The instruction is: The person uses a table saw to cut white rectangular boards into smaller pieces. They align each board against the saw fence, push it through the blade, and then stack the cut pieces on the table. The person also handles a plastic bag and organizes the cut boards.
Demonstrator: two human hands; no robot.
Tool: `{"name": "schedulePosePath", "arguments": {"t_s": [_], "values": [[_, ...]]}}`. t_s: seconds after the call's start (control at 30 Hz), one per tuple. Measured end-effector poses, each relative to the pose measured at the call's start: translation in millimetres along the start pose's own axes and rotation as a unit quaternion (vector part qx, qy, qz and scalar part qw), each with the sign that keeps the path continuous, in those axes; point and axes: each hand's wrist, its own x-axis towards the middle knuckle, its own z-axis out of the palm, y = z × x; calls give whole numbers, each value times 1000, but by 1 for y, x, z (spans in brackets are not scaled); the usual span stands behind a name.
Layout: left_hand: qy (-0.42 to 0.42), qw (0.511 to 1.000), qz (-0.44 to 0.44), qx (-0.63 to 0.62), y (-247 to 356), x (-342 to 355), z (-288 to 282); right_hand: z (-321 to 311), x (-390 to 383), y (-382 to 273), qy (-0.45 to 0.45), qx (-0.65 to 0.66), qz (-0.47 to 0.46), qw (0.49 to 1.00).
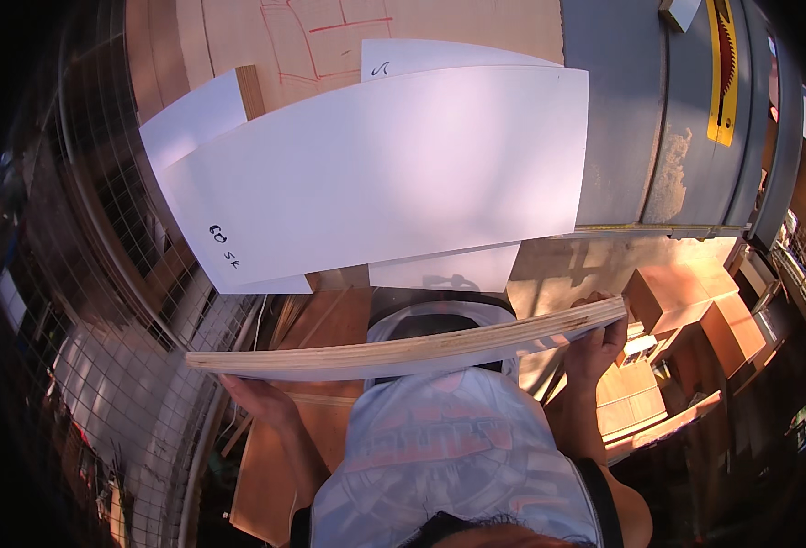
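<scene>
A plywood board (403, 351) is held edge-up across my body, its layered edge facing me and a pale face below. My left hand (261, 402) grips its left end from underneath, fingers partly hidden behind it. My right hand (597, 347) is closed on the right end. Beyond the board, a large white panel (376, 164) with handwriting lies on top of other white pieces (188, 117) on the work surface.
A grey saw table (618, 110) with a yellow blade insert (719, 64) stands at the right. Wooden boxes (677, 297) and offcuts lie low at the right. A brown board (261, 475) is beside my legs; wire mesh (111, 256) runs along the left.
</scene>
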Motion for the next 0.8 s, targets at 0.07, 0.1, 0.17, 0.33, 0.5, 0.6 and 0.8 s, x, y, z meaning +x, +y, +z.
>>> {"name": "schedulePosePath", "arguments": {"t_s": [0.07,0.1,0.17,0.33,0.5,0.6,0.8], "values": [[-5,1000,-12,2,-3,-1,-4,-7,-3,9,2,-10,8,1000],[-12,1000,-13,1,-7,0,-5,-6,3,10,-12,-6,-6,1000],[11,1000,-13,-4,-9,5,-1,1,7,10,-43,10,-31,999],[-1,999,6,42,-15,6,11,7,24,18,-2,-18,-19,1000],[-1,997,10,72,6,-2,39,22,43,9,-13,-27,-6,1000],[-26,998,7,48,0,2,39,22,51,8,-23,-38,-2,999],[-46,998,3,33,-10,14,52,33,70,-7,-58,-18,11,998]]}}
